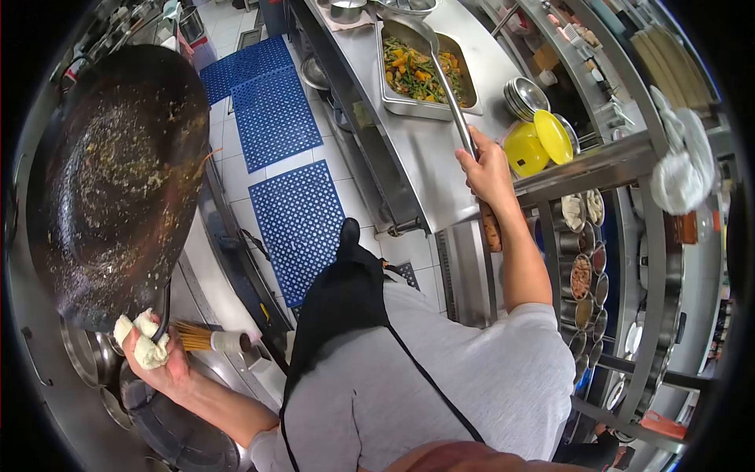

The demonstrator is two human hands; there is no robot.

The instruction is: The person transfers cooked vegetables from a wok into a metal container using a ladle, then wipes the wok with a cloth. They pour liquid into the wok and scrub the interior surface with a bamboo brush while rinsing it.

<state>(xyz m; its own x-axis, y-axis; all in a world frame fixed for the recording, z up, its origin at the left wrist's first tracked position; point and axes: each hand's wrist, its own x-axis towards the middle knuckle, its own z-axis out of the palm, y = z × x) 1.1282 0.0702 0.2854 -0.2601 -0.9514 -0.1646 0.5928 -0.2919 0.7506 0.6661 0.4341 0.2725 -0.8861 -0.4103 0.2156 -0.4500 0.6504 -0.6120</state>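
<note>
My left hand is closed round the handle of a large dark wok, with a folded pale cloth in the grip. The wok is tilted, and bits of food and oil cling to its inside. In my right hand is the long metal handle of a ladle; its wooden end sticks out below the hand. The ladle's head reaches over the far end of a rectangular steel pan. Chopped green beans with orange pieces fill that pan, which stands on the steel counter.
A yellow bowl and lid and stacked metal bowls stand right of the pan. A bamboo brush lies near the wok. Blue mats cover the floor. Several ingredient tins sit below the right-hand rail; a white cloth hangs there.
</note>
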